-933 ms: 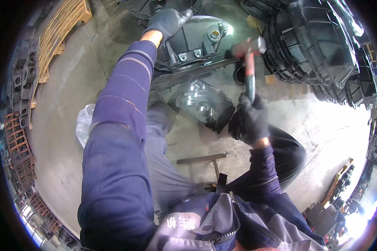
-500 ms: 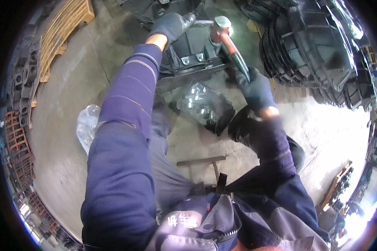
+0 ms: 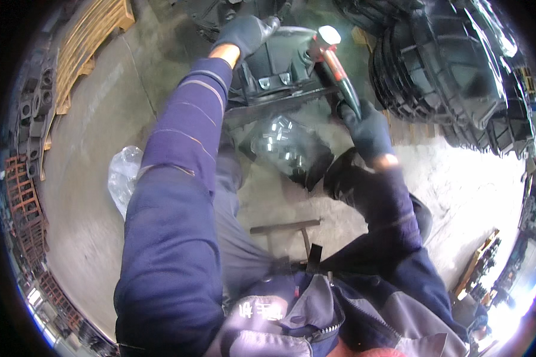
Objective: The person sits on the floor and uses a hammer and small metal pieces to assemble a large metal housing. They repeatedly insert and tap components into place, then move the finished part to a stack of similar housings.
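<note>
My right hand [image 3: 368, 132], in a dark glove, is wrapped round the lower handle of a hammer [image 3: 337, 70]. The handle is red and dark, and the pale head points away from me. Beyond my knees stands a large black ribbed part [image 3: 277, 66] with small bright brackets on its near side. My left hand [image 3: 248, 35], gloved too, is closed at the far left of this part. A pale curved edge runs from its fingertips toward the hammer head; whether my fingers grip it or something else is hidden.
Stacked black ribbed housings [image 3: 441, 65] stand at the far right. A clear plastic bag [image 3: 283, 146] with small shiny pieces lies on the floor between my legs, another clear bag [image 3: 124, 175] by my left arm. A wooden pallet [image 3: 95, 41] is far left, a dark T-shaped bar [image 3: 286, 227] nearer me.
The hammer head has shifted a little to the right, and my right hand slightly with it. My left hand has stayed nearly in place.
</note>
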The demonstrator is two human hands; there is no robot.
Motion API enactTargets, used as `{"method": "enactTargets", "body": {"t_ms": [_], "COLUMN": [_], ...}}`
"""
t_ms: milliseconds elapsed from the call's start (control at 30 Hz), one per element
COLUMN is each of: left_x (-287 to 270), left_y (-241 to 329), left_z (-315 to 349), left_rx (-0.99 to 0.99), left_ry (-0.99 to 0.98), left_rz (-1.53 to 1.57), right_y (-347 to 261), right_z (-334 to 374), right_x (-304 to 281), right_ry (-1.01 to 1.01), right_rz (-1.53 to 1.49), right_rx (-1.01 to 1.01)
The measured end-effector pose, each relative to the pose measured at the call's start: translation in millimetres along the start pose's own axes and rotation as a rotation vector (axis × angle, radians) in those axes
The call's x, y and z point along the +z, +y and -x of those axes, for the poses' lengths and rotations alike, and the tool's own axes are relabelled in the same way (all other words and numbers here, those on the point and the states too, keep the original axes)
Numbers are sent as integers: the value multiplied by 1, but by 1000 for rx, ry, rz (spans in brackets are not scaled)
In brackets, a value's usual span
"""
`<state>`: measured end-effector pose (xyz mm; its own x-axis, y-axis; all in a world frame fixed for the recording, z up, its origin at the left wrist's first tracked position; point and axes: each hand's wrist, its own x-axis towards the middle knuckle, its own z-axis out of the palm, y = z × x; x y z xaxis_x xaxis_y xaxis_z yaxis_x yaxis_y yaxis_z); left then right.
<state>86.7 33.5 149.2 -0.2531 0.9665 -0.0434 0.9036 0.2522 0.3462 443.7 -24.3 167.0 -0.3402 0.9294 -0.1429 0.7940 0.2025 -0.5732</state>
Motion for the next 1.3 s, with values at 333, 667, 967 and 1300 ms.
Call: {"method": "enactTargets", "body": {"t_ms": [333,667,967,1300], "left_x": [-4,6,0,9], "left_y": [0,-2,2,-6], "left_z": [6,-5,0,-10], "left_rx": [33,38,62,172], "left_ry": [-7,71,82,113], "left_rz": [14,-59,-13,7], "right_y": [-24,38,86,133], "right_z": [-1,80,170,113], "right_x": [-29,57,226,263], "right_ry": [196,-91,-619,-239], "right_rz": [-341,-639,-1276,-1], "right_rx": [-140,208,947,524]}}
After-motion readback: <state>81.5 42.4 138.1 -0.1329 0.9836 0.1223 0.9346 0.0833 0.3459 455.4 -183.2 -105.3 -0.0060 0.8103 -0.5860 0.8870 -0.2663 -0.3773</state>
